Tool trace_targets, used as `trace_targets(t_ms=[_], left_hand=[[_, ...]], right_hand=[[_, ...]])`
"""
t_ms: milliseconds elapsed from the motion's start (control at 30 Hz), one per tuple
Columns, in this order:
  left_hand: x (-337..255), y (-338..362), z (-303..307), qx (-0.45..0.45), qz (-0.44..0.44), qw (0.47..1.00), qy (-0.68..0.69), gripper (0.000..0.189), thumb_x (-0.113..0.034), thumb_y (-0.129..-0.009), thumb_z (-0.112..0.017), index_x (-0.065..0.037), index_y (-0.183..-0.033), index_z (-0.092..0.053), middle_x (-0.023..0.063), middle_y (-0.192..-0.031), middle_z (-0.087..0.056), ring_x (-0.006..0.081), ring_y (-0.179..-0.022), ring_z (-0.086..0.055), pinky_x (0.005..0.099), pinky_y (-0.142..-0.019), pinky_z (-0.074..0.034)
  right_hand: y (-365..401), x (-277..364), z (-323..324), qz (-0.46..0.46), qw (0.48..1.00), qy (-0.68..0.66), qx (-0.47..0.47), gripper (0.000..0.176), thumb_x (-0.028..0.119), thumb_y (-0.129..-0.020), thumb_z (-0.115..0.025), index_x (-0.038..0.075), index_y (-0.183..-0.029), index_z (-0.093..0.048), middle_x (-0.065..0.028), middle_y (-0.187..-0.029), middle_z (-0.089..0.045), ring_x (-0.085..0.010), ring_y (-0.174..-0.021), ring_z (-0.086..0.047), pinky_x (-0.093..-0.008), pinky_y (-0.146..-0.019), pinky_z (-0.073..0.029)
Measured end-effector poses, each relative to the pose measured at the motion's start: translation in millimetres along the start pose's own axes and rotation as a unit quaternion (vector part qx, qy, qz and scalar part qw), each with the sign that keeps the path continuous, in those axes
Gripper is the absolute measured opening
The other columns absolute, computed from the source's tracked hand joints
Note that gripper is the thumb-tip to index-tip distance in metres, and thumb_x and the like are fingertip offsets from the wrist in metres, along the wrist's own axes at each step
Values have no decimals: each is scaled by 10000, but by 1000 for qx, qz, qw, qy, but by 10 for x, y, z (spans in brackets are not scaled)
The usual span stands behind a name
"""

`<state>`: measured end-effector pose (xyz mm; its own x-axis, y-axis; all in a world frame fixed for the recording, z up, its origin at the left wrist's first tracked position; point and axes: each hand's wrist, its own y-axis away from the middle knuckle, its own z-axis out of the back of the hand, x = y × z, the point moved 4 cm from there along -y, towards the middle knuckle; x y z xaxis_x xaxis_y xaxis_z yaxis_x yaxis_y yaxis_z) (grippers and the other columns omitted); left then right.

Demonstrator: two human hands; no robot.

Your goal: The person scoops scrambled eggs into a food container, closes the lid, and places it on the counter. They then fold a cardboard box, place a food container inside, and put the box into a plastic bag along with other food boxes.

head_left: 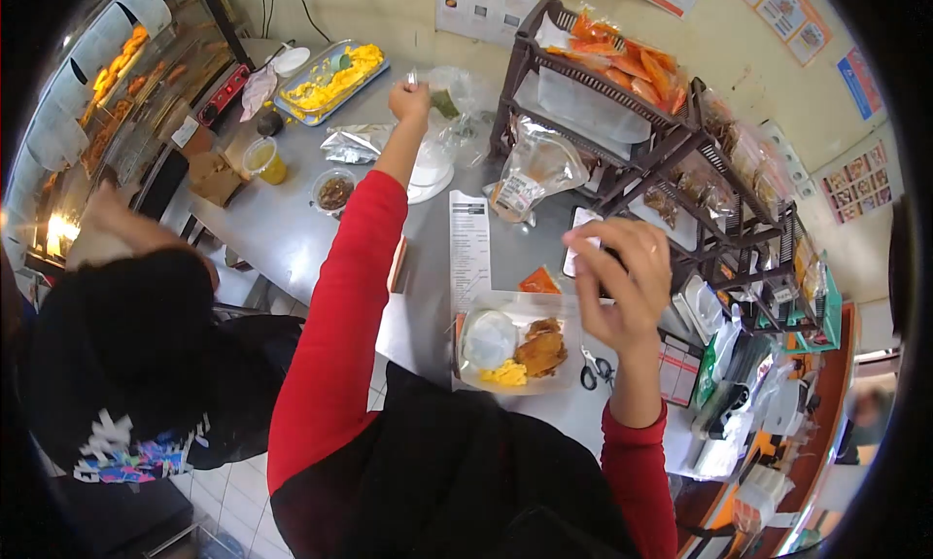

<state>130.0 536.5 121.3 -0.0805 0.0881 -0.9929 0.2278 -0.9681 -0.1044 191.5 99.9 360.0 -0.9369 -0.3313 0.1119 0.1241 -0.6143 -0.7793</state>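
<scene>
Left hand (409,100) stretched far across the counter (282,233), fingers closed round a small shiny utensil (413,77), right beside a clear plastic bag (457,102) with something green inside. Right hand (622,285) raised above the meal tray (459,360), fingers bent and drawn close together; impossible to tell whether anything is pinched there. In the tray: white rice (489,337), a fried piece (541,350), yellow egg (505,372). Scissors (595,370) just beside its right edge, a printed slip (469,243) just beyond it.

The counter (282,238) is seen as smooth, dull-sheened metal. The food tray (561,302) and bag (539,160) are made of clear glossy plastic.
</scene>
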Motion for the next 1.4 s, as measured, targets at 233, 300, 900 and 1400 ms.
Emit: trace_targets(t_ms=[233,300,900,1400], left_hand=[[-118,198,145,-29,-123,961,-244,240,-243,-674,-694,-24,-659,-598,193,-753,-631,369,-715,-609,428,-659,-479],[-369,400,296,9,-240,958,-156,287,-214,-735,-682,-25,-605,-510,122,-668,-609,277,-615,-582,372,-575,-447],[-1095,3241,1967,393,-221,891,-54,771,-228,-564,-846,-11,-1221,-506,198,-1370,-392,326,-1324,-297,453,-1088,-192],[-548,3584,2027,230,-19,972,-45,268,-126,-898,-563,79,-1066,-605,93,-915,-656,117,-865,-565,255,-791,-444]], right_hand=[[564,-69,228,-39,999,19,11,199,-17,-653,-613,14,-846,-654,-100,-811,-628,-254,-763,-584,-366,-719,-411],[780,-112,356,-86,995,11,-40,166,0,-692,-616,4,-854,-654,-115,-790,-619,-263,-775,-577,-366,-712,-413],[1096,-54,316,-121,988,45,80,393,193,-728,-725,36,-1070,-613,-103,-911,-639,-284,-863,-599,-396,-804,-465],[-76,-4287,351,-440,838,322,11,330,373,-764,-606,82,-889,-701,-214,-915,-654,-354,-882,-640,-427,-760,-499]])
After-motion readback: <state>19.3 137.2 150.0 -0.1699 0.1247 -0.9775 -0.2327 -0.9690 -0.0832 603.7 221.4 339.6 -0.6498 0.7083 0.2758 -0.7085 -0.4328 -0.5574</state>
